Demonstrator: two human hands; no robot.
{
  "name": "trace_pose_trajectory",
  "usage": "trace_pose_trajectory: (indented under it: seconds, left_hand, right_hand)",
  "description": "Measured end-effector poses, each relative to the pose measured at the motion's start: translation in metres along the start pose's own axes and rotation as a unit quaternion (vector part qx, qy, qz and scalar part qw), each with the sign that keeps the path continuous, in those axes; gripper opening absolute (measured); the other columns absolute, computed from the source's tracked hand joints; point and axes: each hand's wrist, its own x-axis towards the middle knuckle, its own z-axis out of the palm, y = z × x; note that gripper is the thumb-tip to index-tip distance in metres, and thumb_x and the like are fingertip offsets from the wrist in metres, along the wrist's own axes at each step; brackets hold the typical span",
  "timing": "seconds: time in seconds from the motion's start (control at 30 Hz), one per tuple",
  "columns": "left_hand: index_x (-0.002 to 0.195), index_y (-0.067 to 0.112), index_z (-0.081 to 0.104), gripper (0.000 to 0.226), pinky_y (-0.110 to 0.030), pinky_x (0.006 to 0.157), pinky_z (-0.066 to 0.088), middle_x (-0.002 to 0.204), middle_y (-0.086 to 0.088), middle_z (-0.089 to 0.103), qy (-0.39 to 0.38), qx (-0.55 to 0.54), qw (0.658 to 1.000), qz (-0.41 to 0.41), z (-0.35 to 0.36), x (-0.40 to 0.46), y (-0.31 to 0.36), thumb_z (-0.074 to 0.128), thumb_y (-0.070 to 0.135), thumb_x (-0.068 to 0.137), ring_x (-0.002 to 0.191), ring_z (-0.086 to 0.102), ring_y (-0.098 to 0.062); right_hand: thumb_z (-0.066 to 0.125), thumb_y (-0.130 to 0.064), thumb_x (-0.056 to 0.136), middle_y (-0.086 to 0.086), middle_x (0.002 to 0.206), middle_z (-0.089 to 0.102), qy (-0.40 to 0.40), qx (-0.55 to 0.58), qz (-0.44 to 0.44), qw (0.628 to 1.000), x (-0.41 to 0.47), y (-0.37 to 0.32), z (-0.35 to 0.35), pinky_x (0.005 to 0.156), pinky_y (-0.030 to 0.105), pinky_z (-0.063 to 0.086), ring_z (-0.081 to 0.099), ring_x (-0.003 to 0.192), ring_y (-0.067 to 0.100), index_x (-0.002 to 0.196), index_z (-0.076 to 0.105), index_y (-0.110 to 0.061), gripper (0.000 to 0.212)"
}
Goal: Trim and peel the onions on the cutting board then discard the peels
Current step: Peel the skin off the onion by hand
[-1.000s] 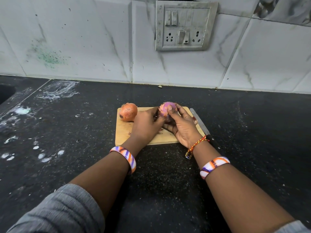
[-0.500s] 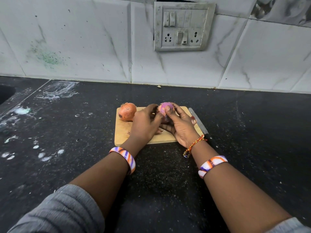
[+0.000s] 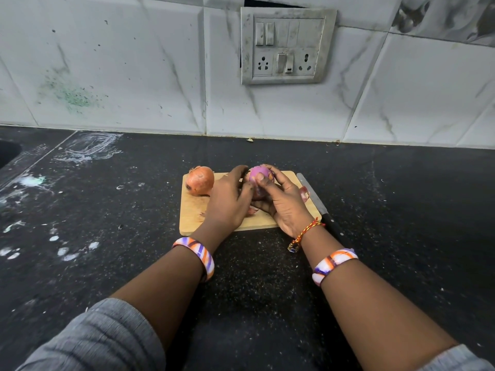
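A small wooden cutting board (image 3: 192, 218) lies on the black counter. An onion in its brown skin (image 3: 200, 180) sits on the board's far left corner. Over the board's middle, a partly peeled purple onion (image 3: 259, 175) is held between both hands. My right hand (image 3: 284, 202) grips it from the right, thumb pressed on its top. My left hand (image 3: 230, 199) curls round its left side, fingertips on the onion. Loose bits of peel (image 3: 304, 194) lie on the board by my right hand, and another scrap of peel (image 3: 253, 210) shows under the hands.
A knife (image 3: 316, 199) lies along the board's right edge, its black handle toward me. The black counter (image 3: 107, 210) bears white smears at the left. A tiled wall with a switch panel (image 3: 288, 46) stands behind. A sink edge (image 3: 8, 153) shows at far left.
Both hands have stayed on the purple onion; fingers have shifted slightly over its top. The brown onion and the knife have not moved.
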Motion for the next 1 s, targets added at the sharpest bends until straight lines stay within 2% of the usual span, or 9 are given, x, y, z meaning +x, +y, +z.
trace_pose_trajectory:
  seconds: [0.07,0.2,0.37,0.47,0.53,0.67,0.83,0.87,1.0]
  left_hand:
    - [0.121,0.004,0.056,0.052,-0.035,0.085,0.051,0.107,-0.014,0.068,-0.006,-0.006,1.000,-0.001,-0.001,0.000,0.000,0.040,0.031,0.080,0.096,0.063,-0.024]
    - [0.113,0.003,0.063,0.041,-0.034,0.078,0.053,0.098,-0.014,0.071,-0.003,-0.030,1.000,-0.004,-0.002,0.000,0.001,0.042,0.024,0.084,0.086,0.065,-0.022]
    - [0.100,0.003,0.066,0.034,-0.040,0.066,0.054,0.082,-0.015,0.071,0.000,-0.023,1.000,0.000,-0.002,0.000,-0.001,0.044,0.023,0.084,0.072,0.065,-0.026]
    - [0.107,0.003,0.065,0.026,-0.035,0.066,0.054,0.085,-0.014,0.071,-0.004,-0.012,1.000,0.004,0.000,0.001,-0.005,0.051,0.015,0.089,0.070,0.064,-0.022]
    - [0.117,0.003,0.061,0.031,-0.034,0.068,0.055,0.089,-0.015,0.071,0.000,-0.017,1.000,-0.012,0.001,0.002,-0.008,0.051,0.011,0.089,0.073,0.065,-0.023]
    - [0.125,0.002,0.055,0.037,-0.021,0.075,0.050,0.110,-0.016,0.067,0.017,-0.021,0.999,-0.045,0.002,0.005,-0.011,0.049,0.004,0.088,0.086,0.063,-0.015]
    - [0.119,0.005,0.060,0.034,-0.040,0.078,0.056,0.102,-0.018,0.069,0.048,-0.080,0.991,-0.101,0.002,0.010,-0.018,0.049,0.000,0.087,0.084,0.067,-0.025]
    - [0.116,0.005,0.061,0.033,-0.038,0.079,0.056,0.102,-0.017,0.069,0.052,-0.079,0.990,-0.105,0.003,0.010,-0.018,0.048,-0.001,0.087,0.084,0.067,-0.021]
    - [0.099,0.003,0.069,0.026,-0.036,0.075,0.055,0.096,-0.014,0.071,0.043,-0.103,0.989,-0.095,0.004,0.009,-0.012,0.046,0.003,0.088,0.079,0.065,-0.018]
  right_hand:
    - [0.057,-0.004,0.087,0.005,0.089,0.064,-0.007,-0.005,-0.002,1.000,0.000,0.000,-0.001,0.072,0.034,0.055,0.060,0.078,0.019,0.115,0.056,-0.015,0.030]
    - [0.059,-0.002,0.085,0.004,0.090,0.062,-0.014,-0.010,-0.001,1.000,0.001,0.001,-0.003,0.076,0.036,0.054,0.058,0.079,0.020,0.107,0.059,-0.018,0.027]
    - [0.060,-0.002,0.084,0.007,0.095,0.061,-0.023,-0.012,0.003,1.000,0.003,0.002,-0.004,0.078,0.039,0.053,0.056,0.075,0.019,0.104,0.060,-0.020,0.027]
    - [0.060,-0.002,0.084,0.006,0.096,0.061,-0.026,-0.011,0.008,1.000,0.002,0.000,-0.004,0.079,0.039,0.052,0.056,0.080,0.022,0.105,0.060,-0.020,0.027]
    - [0.059,-0.002,0.085,0.005,0.097,0.061,-0.029,-0.002,0.013,0.999,0.001,-0.001,-0.004,0.078,0.040,0.053,0.058,0.086,0.023,0.104,0.060,-0.020,0.026]
    - [0.055,0.000,0.087,0.006,0.103,0.059,-0.031,0.015,0.024,0.999,-0.001,-0.005,-0.004,0.075,0.040,0.054,0.062,0.089,0.024,0.103,0.059,-0.019,0.025]
    - [0.050,-0.011,0.092,0.016,0.105,0.055,-0.008,0.098,0.046,0.994,0.000,-0.005,-0.007,0.070,0.040,0.057,0.062,0.087,0.032,0.104,0.052,-0.013,0.013]
    - [0.049,-0.016,0.093,0.020,0.104,0.055,0.003,0.123,0.055,0.991,0.001,-0.005,-0.007,0.069,0.039,0.057,0.063,0.085,0.033,0.105,0.051,-0.010,0.014]
    - [0.044,-0.034,0.095,0.024,0.101,0.057,0.032,0.162,0.062,0.984,0.003,-0.005,-0.009,0.061,0.033,0.060,0.063,0.082,0.031,0.124,0.043,0.000,0.045]
